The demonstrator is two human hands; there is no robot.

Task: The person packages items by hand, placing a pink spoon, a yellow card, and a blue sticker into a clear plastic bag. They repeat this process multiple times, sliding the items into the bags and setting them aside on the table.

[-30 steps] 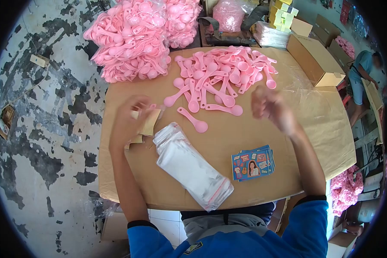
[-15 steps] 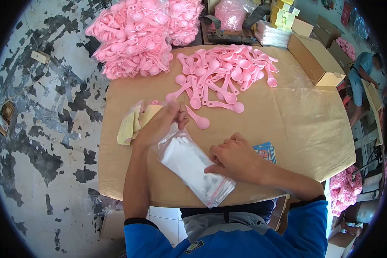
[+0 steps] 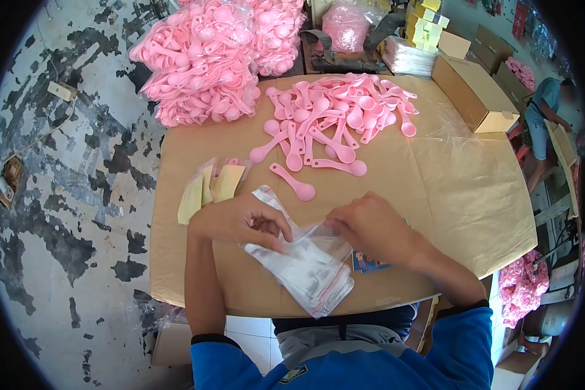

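A stack of clear plastic bags [image 3: 305, 273] with a red seal strip lies slantwise on the brown paper-covered table. My right hand [image 3: 374, 231] pinches the edge of one bag [image 3: 335, 244], its thin film lifted off the stack. Over the upper part of the stack, my left hand [image 3: 244, 221] has its fingers curled, thumb and fingertips on the film. Blue printed cards [image 3: 368, 262] lie partly hidden under my right hand. Left of my left hand are yellow cards in clear bags [image 3: 227, 181]. A single pink measuring spoon [image 3: 294, 182] rests beyond my hands.
A pile of pink spoons [image 3: 344, 114] covers the table's far part. Large bags of spoons [image 3: 201, 62] stand at the far left, a cardboard box [image 3: 474, 94] at the far right. Another person [image 3: 546, 117] works at the right. The brown paper table covering [image 3: 461, 214] reaches close to my body.
My left hand has come down nearer from the stack's upper end. My right hand has moved right and up, lifting a bag's film. The blue cards show in a different place.
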